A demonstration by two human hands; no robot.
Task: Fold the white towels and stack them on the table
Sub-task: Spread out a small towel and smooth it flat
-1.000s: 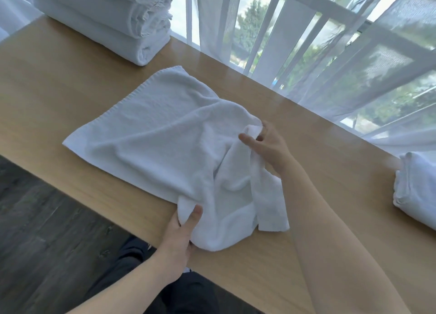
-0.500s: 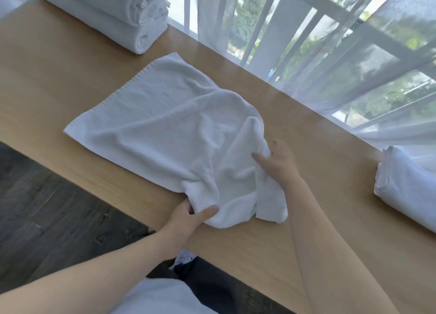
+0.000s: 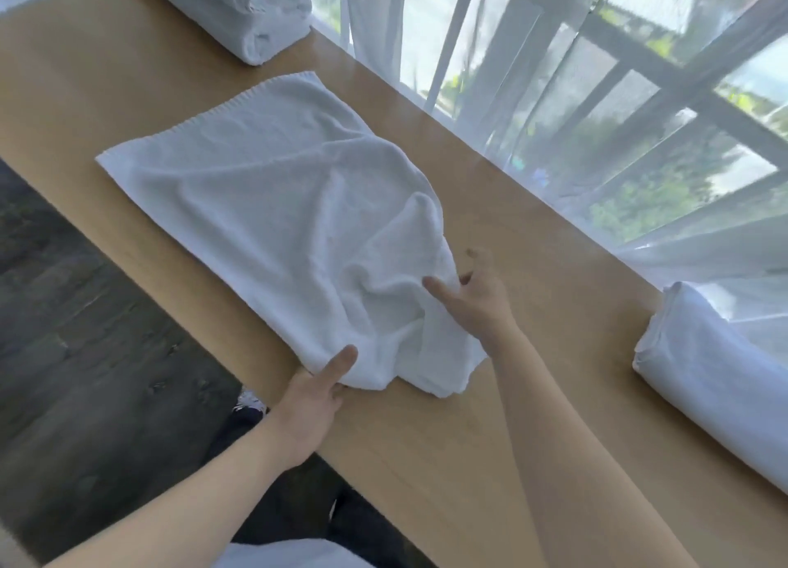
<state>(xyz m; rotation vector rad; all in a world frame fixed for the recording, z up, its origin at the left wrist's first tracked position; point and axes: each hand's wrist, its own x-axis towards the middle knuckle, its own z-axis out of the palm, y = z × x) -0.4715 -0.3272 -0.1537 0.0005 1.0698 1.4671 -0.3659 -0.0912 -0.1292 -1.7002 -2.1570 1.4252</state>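
1. The step in hand looked like spreading: the white towel [image 3: 264, 192] lay on the wooden table [image 3: 426, 461], flat at its far end and rumpled at the near end, not yet folded.
2. The left hand [image 3: 317, 397] pinched the towel's near edge at 6 o'clock, thumb on top, its grip tight on the cloth right at the table's edge.
3. The right hand [image 3: 477, 294] rested at the bunched corner at 3 o'clock of the towel, fingers spread wide; whether it held cloth I could not tell.
4. The towel's long axis ran from 11 o'clock, hemmed end far, down to 5 o'clock.
5. Next move, I judged: tug the crumpled near corners out flat and square, then carry one end over.
6. Folded towels [image 3: 239, 9] were stacked at 11 o'clock; another folded towel [image 3: 716, 401] sat at 3 o'clock.
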